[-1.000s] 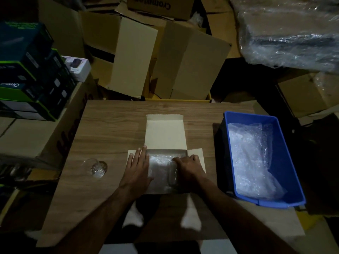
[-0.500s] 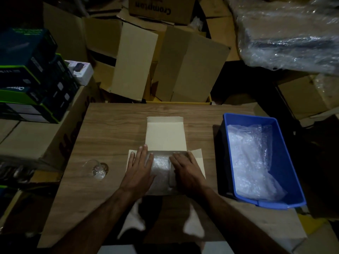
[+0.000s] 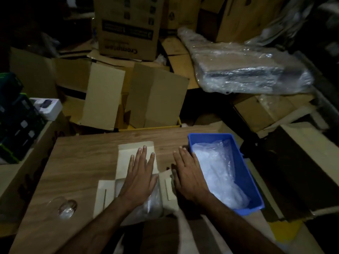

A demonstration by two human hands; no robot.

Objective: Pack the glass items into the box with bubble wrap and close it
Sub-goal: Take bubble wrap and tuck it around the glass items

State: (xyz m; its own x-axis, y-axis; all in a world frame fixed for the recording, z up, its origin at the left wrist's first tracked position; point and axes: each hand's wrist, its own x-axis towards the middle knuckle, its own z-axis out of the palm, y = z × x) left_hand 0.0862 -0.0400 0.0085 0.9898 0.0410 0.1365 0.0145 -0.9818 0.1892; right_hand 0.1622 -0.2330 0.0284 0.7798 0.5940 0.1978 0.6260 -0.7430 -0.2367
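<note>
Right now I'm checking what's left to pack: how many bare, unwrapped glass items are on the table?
1. A clear glass lies on the wooden table, at its near left, left of the small box. Something bubble-wrapped sits in the box; its contents cannot be told.

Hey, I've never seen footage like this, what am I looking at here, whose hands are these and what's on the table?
There is no machine: a person wears a camera on the head, looking down at their own bare hands. On the wooden table lies a small open cardboard box with bubble wrap inside. The left hand rests flat over the box, fingers straight. The right hand lies open beside it, next to a blue bin holding more wrap. A clear glass lies at the left, unpacked. Neither hand grips anything.
</note>
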